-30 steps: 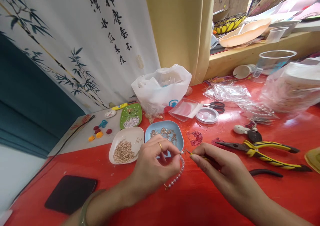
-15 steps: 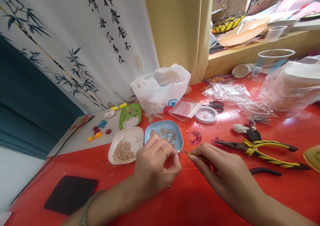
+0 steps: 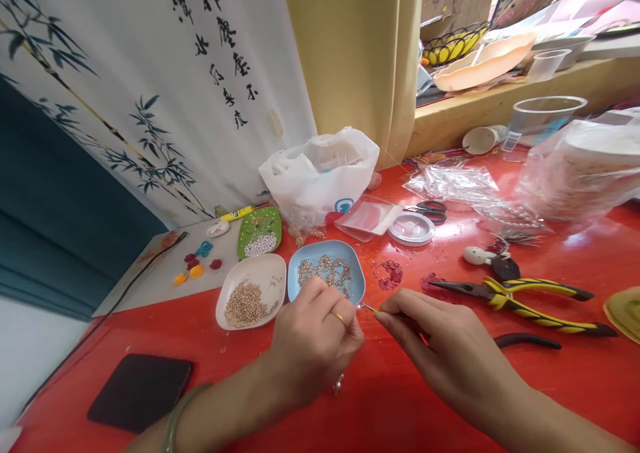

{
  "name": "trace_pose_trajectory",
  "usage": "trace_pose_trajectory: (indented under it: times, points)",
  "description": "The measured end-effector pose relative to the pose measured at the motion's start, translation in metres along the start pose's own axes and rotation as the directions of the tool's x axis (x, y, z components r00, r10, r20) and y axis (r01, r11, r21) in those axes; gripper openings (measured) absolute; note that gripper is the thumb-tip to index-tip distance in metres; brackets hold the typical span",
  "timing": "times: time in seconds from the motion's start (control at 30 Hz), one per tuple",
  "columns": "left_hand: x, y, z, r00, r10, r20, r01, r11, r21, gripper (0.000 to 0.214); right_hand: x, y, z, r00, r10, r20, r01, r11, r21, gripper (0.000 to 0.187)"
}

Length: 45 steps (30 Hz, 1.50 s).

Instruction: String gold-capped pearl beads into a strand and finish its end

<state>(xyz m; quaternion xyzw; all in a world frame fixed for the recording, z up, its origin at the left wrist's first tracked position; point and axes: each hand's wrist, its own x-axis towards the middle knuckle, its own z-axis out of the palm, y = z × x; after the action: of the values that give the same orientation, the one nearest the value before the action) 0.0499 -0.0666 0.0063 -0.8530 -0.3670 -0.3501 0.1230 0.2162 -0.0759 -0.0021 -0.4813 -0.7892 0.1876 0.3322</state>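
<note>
My left hand [image 3: 315,343], with a ring on one finger, is closed in a pinch in front of the blue dish [image 3: 361,276]. A beaded strand [image 3: 339,384] with a small pearl hangs below its fingers. The part inside the grip is hidden. My right hand [image 3: 440,346] is closed around a thin pointed tool [image 3: 370,308], whose tip points left at the left fingertips. Most of that tool is covered by the fingers, so its exact kind does not show. Gold-coloured beaded pieces [image 3: 327,268] lie in the blue dish.
A pale dish [image 3: 224,303] of gold beads and a green dish [image 3: 277,223] with white beads stand left. Yellow-black pliers [image 3: 500,299], scissors [image 3: 433,211] and a round spool [image 3: 411,229] lie right. A white plastic bag [image 3: 320,173] stands behind; a black flat object [image 3: 140,391] lies front left.
My left hand has turned slightly, and the pearl strand beneath it shows more plainly. The tool's tip has shifted slightly and now meets the piece at the left fingertips.
</note>
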Motion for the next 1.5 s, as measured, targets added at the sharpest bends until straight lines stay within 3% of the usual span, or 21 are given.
trace_pose_trajectory:
  times: [0.13, 0.33, 0.43, 0.7, 1.07, 1.23, 1.43, 1.5]
  points:
    - [0.0027, -0.0009, -0.0002, 1.0, -0.011, 0.002, 0.011, 0.999, -0.035, 0.015, 0.0026, -0.0038, -0.0038, 0.988, 0.114, 0.106, -0.136, 0.961, 0.239, 0.027]
    - [0.0066, -0.0033, -0.0034, 0.999, -0.043, 0.026, 0.045, 0.995, -0.093, 0.016, 0.0067, -0.0049, -0.0047, 0.943, 0.203, 0.264, -0.315, 0.804, 0.505, 0.03]
    - [0.0066, -0.0036, -0.0041, 0.998, -0.066, 0.012, 0.067, 0.989, -0.131, 0.014, 0.0074, -0.0038, -0.0026, 0.943, 0.192, 0.272, -0.308, 0.813, 0.495, 0.028]
    - [0.0062, -0.0015, -0.0044, 0.998, -0.057, 0.018, 0.06, 0.987, -0.149, 0.014, 0.0023, -0.0028, 0.0002, 0.988, 0.118, 0.103, -0.141, 0.954, 0.264, 0.022]
    - [0.007, -0.0029, -0.005, 0.996, -0.084, 0.036, 0.088, 0.986, -0.141, 0.015, 0.0048, -0.0029, -0.0004, 0.978, 0.15, 0.148, -0.194, 0.913, 0.359, 0.024]
    - [0.0066, -0.0031, -0.0039, 0.997, -0.067, 0.045, 0.073, 0.985, -0.155, 0.014, 0.0039, -0.0022, 0.0004, 0.988, 0.118, 0.101, -0.142, 0.95, 0.28, 0.024]
    - [0.0055, -0.0044, -0.0027, 0.989, -0.106, 0.106, 0.125, 0.974, -0.189, 0.015, 0.0048, -0.0007, -0.007, 0.981, 0.194, -0.01, -0.177, 0.918, 0.355, 0.024]
    - [0.0064, -0.0042, -0.0041, 0.984, -0.138, 0.109, 0.158, 0.965, -0.21, 0.012, 0.0047, -0.0011, -0.0075, 0.984, 0.18, 0.014, -0.173, 0.914, 0.367, 0.025]
